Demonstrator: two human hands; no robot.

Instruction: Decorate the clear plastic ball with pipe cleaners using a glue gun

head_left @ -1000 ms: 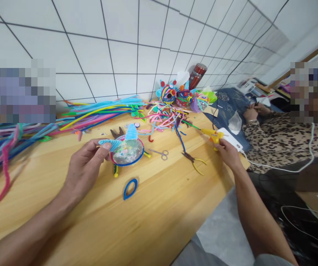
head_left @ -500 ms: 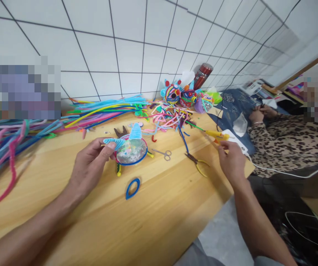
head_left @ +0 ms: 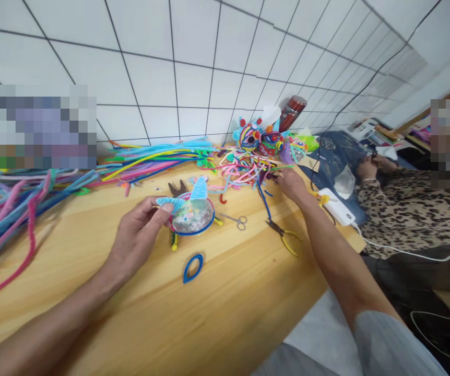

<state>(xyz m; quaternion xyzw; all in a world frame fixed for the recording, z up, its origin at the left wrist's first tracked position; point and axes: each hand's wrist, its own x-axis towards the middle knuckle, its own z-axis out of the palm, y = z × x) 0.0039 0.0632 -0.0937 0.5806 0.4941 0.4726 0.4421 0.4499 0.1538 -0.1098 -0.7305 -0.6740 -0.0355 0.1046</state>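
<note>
My left hand (head_left: 145, 230) is closed in a pinch on a light-blue fuzzy ear of a round craft piece (head_left: 192, 216). This piece has a clear, shiny body, a blue and pink pipe-cleaner rim and a second blue ear standing up. Behind it, brown-jawed pliers (head_left: 177, 188) are partly hidden. My right hand (head_left: 291, 183) reaches into the right side of a heap of short pipe-cleaner pieces (head_left: 246, 169), beside dark purple ones; its fingertips are hidden. By my right forearm lies a yellow glue gun (head_left: 322, 197), mostly covered.
Small scissors (head_left: 237, 220), yellow-handled pliers (head_left: 283, 235) and a blue pipe-cleaner loop (head_left: 192, 268) lie on the table. Long pipe cleaners (head_left: 158, 159) line the wall. Finished craft heads (head_left: 250, 137) and a red flask (head_left: 293, 112) stand behind. A white power strip (head_left: 338, 206) and a co-worker's leopard-print sleeve (head_left: 385, 203) are at right.
My right hand has let go of the yellow glue gun by the power strip and moved forward and left to the heap. My left hand keeps its hold on the craft piece.
</note>
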